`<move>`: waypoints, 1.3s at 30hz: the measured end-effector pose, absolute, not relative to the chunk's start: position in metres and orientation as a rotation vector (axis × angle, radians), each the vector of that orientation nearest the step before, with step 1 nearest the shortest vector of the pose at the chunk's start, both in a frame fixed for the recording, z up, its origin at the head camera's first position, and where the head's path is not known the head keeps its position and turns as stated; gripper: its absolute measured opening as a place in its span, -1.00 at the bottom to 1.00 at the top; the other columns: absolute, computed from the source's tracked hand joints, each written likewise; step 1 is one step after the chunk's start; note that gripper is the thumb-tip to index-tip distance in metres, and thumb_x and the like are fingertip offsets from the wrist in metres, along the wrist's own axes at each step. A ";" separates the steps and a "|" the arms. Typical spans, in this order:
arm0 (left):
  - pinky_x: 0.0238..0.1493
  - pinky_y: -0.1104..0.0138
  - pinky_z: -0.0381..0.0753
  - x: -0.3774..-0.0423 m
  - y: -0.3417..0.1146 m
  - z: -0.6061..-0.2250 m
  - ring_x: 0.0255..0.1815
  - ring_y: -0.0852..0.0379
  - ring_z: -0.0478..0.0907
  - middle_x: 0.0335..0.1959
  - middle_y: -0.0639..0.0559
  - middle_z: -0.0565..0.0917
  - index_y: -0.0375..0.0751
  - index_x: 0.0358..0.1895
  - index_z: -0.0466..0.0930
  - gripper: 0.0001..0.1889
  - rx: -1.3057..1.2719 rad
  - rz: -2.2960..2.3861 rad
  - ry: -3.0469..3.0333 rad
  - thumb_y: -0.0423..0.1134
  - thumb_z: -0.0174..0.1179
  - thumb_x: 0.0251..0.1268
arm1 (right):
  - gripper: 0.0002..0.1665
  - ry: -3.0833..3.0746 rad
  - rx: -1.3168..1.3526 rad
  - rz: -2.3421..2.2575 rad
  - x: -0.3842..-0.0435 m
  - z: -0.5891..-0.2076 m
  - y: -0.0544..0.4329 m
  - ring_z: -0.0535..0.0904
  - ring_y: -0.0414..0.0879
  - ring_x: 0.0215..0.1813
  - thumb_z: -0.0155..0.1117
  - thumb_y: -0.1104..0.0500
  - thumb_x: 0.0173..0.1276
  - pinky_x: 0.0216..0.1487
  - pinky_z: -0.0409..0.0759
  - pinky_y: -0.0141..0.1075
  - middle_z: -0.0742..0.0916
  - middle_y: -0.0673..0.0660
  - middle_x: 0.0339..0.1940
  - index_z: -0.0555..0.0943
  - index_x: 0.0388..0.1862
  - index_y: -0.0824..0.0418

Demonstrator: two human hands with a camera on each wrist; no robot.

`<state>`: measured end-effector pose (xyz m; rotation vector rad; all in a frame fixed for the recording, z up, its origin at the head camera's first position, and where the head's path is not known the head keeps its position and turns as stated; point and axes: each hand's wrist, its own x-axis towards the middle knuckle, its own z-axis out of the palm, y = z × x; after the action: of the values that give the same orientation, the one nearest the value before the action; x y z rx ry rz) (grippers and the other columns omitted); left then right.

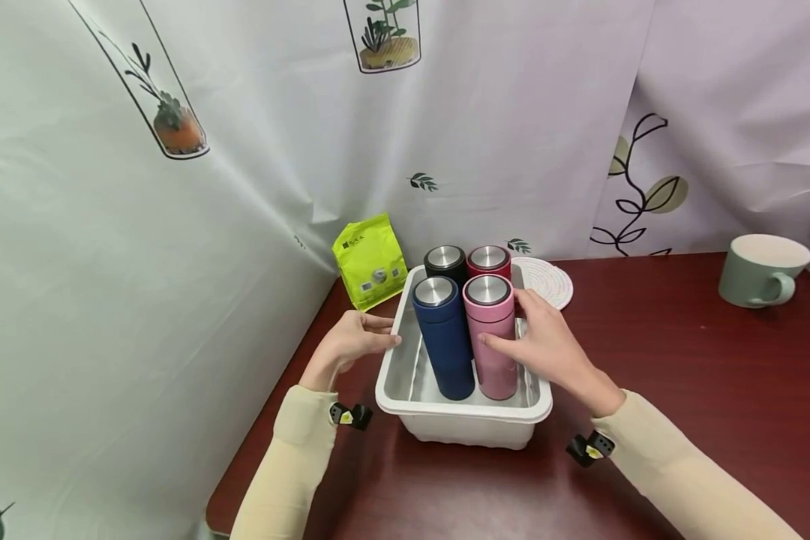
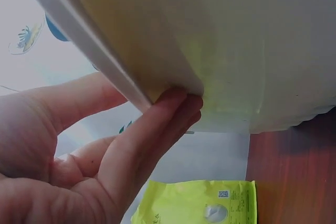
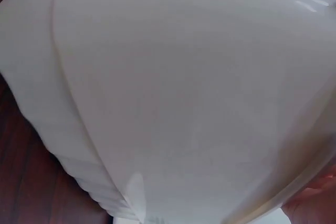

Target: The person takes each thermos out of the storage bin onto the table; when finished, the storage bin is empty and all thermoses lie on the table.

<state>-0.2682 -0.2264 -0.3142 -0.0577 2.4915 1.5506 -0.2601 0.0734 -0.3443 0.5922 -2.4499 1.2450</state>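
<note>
A white plastic basin (image 1: 466, 431) stands on the table with several steel-lidded thermos bottles upright inside. The pink bottle (image 1: 496, 356) is front right and the dark blue bottle (image 1: 445, 349) front left. Behind them are a black bottle (image 1: 443, 259) and a red bottle (image 1: 490, 259). My left hand (image 1: 354, 337) pinches the basin's left rim, its fingers under the lip in the left wrist view. With thumb in front and fingers at the far right side, my right hand (image 1: 547, 341) grips the pink bottle. The basin's outer wall (image 3: 184, 93) fills most of the right wrist view.
A bright green pouch (image 1: 371, 262) leans at the back left by the curtain. Behind the basin lies a round white woven mat (image 1: 548, 283). A green-grey mug (image 1: 759, 274) stands at the far right of the dark red table (image 1: 655, 337).
</note>
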 end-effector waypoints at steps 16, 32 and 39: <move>0.06 0.08 0.68 -0.267 -0.231 -0.320 -0.02 -0.12 0.70 0.03 -0.36 0.67 -0.46 0.18 0.54 -0.49 -0.068 1.624 2.427 -0.44 0.37 0.12 | -0.32 -2.313 0.531 1.237 -0.255 -0.346 0.071 0.58 -0.03 -0.10 0.63 0.09 -0.07 -0.08 0.59 -0.10 0.67 0.10 -0.13 0.56 0.04 0.23; 0.08 0.06 0.66 -0.268 -0.231 -0.316 -0.05 -0.10 0.71 0.00 -0.34 0.69 -0.45 0.16 0.57 -0.51 -0.069 1.622 2.431 -0.44 0.38 0.11 | -0.26 -2.169 0.589 1.232 -0.246 -0.335 0.074 0.60 -0.15 -0.12 0.68 0.18 -0.18 -0.09 0.53 -0.60 0.70 0.07 -0.11 0.58 0.06 0.25; 0.00 0.14 0.71 -0.270 -0.233 -0.316 -0.08 -0.06 0.72 -0.01 -0.31 0.70 -0.43 0.14 0.59 -0.53 -0.081 1.633 2.429 -0.43 0.40 0.10 | -0.23 -2.082 0.589 1.251 -0.241 -0.327 0.075 0.46 -0.26 -0.32 0.66 0.24 -0.20 -0.46 0.40 -0.55 0.69 0.00 -0.23 0.59 0.10 0.19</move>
<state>-0.2701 -0.2329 -0.3163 -0.0808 2.4294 1.6327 -0.2410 0.0750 -0.3270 0.5886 -2.0823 1.2507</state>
